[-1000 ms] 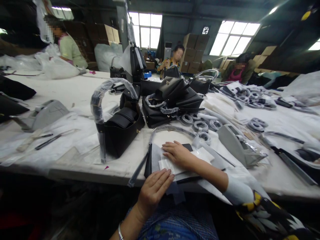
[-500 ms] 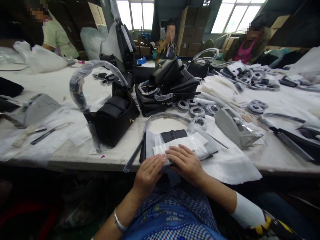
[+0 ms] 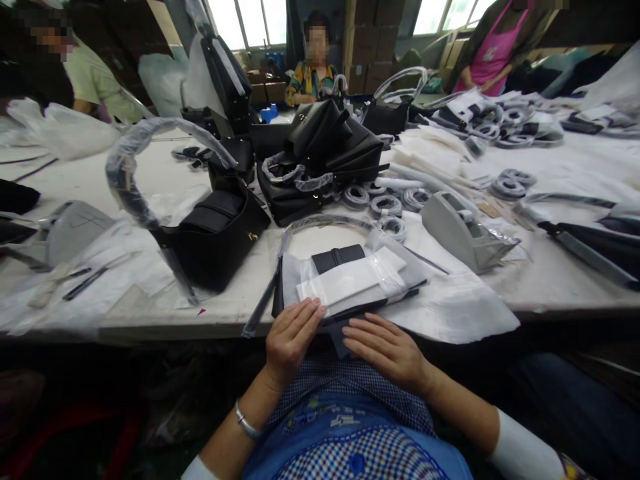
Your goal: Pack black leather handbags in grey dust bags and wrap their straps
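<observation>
A flat black bag (image 3: 336, 257) lies at the table's near edge under a white paper-wrapped packet (image 3: 350, 281) and clear plastic. My left hand (image 3: 289, 337) rests at the packet's near left corner, fingers curled onto the edge of the wrapping. My right hand (image 3: 387, 347) lies flat just below the table edge, fingers stretched out towards the grey sheet hanging there, holding nothing. A plastic-wrapped strap (image 3: 320, 223) arcs behind the bag.
A black handbag (image 3: 215, 237) with a plastic-wrapped handle stands to the left. More black bags (image 3: 320, 160) are piled behind. A grey tape dispenser (image 3: 463, 230) sits to the right, another (image 3: 75, 230) far left. Tape rolls (image 3: 385, 203) and white sheets lie about. Three people work at the far side.
Both hands have drawn back towards me, off the top of the packet to the table's near edge. The view has tilted downward.
</observation>
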`<action>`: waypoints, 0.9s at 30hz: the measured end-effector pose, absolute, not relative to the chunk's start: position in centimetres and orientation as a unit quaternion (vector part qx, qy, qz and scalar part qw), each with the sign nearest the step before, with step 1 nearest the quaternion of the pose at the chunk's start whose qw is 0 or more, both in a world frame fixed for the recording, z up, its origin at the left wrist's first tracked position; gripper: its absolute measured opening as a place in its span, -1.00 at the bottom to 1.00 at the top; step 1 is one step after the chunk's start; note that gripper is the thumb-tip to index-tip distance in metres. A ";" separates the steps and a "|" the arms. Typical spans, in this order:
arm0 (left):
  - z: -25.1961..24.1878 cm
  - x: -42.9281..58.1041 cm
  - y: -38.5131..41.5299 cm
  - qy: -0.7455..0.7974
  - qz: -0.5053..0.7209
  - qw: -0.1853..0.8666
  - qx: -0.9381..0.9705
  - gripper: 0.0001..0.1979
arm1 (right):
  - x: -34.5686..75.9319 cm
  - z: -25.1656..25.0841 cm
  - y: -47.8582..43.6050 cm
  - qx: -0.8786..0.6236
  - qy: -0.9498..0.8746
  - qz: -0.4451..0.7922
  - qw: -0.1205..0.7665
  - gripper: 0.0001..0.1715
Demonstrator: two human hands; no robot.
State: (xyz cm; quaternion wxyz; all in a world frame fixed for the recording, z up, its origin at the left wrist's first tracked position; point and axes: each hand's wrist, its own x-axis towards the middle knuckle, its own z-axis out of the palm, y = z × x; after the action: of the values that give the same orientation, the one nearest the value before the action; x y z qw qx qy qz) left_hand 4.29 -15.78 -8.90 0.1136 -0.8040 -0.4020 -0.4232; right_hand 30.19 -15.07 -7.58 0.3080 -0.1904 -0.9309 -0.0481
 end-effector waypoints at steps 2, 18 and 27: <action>-8.7 4.4 -15.9 -0.405 -0.421 0.119 -0.803 -0.52 | 30.5 -9.0 -16.2 -0.200 -0.939 -0.065 0.273 -0.55; -8.4 4.9 -15.9 -0.416 -0.422 0.146 -0.792 -0.53 | 28.7 -11.4 -13.9 -0.196 -0.908 -0.107 0.356 -0.61; -8.3 4.8 -15.9 -0.410 -0.429 0.116 -0.797 -0.52 | 28.7 -12.6 -13.4 -0.214 -0.886 -0.113 0.395 -0.63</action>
State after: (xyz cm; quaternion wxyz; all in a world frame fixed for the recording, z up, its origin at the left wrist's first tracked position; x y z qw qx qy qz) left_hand 4.76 -15.88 -8.26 0.1162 -0.7967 -0.4097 -0.4288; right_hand 28.68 -13.39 -12.57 0.3945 -0.2143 -0.8863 -0.1133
